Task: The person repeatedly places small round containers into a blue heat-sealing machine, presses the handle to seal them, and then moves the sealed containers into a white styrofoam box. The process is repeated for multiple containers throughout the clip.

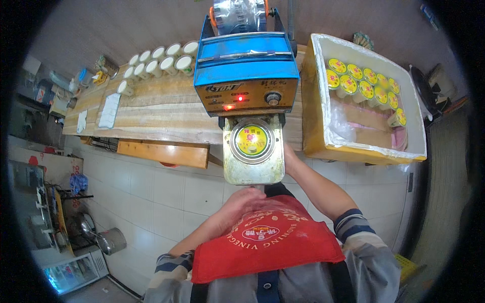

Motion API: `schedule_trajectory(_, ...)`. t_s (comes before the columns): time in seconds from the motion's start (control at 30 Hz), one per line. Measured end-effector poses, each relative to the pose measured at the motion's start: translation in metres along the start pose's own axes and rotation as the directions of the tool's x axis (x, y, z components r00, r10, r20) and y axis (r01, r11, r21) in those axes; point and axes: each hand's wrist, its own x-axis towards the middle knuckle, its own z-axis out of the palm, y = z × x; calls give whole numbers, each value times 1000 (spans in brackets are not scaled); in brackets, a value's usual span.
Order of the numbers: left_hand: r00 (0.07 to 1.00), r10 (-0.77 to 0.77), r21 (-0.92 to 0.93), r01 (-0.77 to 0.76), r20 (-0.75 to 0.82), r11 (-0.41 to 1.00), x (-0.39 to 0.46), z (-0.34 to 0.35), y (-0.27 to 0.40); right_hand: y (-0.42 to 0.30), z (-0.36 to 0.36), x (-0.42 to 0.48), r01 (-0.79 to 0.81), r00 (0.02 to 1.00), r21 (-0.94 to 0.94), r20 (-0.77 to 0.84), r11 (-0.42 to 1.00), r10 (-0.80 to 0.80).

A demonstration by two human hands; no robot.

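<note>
A blue cup-sealing machine (246, 72) stands before me, with a red light lit on its front and a roll of film (240, 15) on top. Its metal tray (254, 174) is out towards me and holds a cup with a printed yellow-green film lid (251, 140). My left hand (248, 199), slightly blurred, is just below the tray's near edge, by a handle; whether it grips this is unclear. My right hand (290, 159) is mostly hidden behind the tray's right side. Several white-filled cups (152, 68) stand in rows at the left.
On the right, a foam box (314, 125) holds several sealed cups (348, 84) and a clear plastic bag. A folded white cloth (109, 110) lies on the wooden table (166, 113). A wooden bench (163, 152) is below its front edge; a metal pot (111, 241) stands at lower left.
</note>
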Motion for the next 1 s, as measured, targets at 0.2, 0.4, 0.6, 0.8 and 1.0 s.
schedule_trajectory(0.2, 718, 640, 877, -459, 274, 139, -13, 36, 67, 5, 6, 3, -63, 994, 188, 104, 980, 44)
schedule_trajectory(0.4, 599, 723, 929, -110, 345, -353, 33, 51, 128, 4, 3, 8, -47, 965, 236, 261, 971, -17)
schedule_trajectory(0.6, 578, 720, 894, -35, 383, -447, 30, 56, 119, 1, 5, -1, 57, 953, 265, 274, 963, -132)
schedule_trajectory(0.8, 417, 781, 886, -234, 464, -401, 15, 45, 106, -9, 23, -33, 106, 947, 238, 272, 965, -171)
schedule_trajectory(1.0, 373, 753, 831, -374, 542, -412, -18, 66, 118, 1, -7, -60, 159, 987, -10, 17, 987, -159)
